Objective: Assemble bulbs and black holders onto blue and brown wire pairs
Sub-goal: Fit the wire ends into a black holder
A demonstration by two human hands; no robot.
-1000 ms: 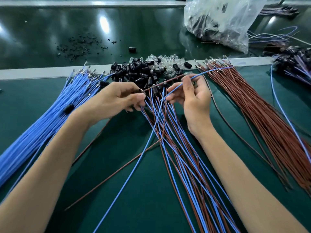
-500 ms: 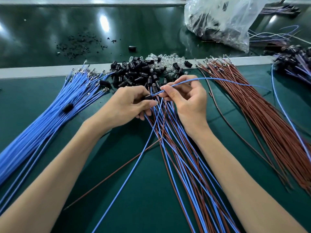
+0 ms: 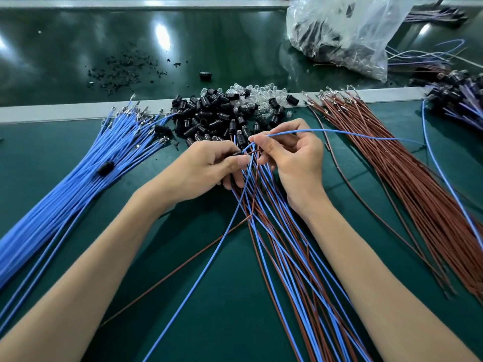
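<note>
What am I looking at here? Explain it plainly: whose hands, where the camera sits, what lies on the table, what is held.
No machine here: a person's bare hands, filmed from a camera worn on the head, looking down. On the green table lie a bundle of blue wires, a bundle of brown wires, a pile of black holders and clear bulbs, with a plastic bag behind. The left hand pinches a small black holder; the right hand feeds a blue wire towards it.
</note>
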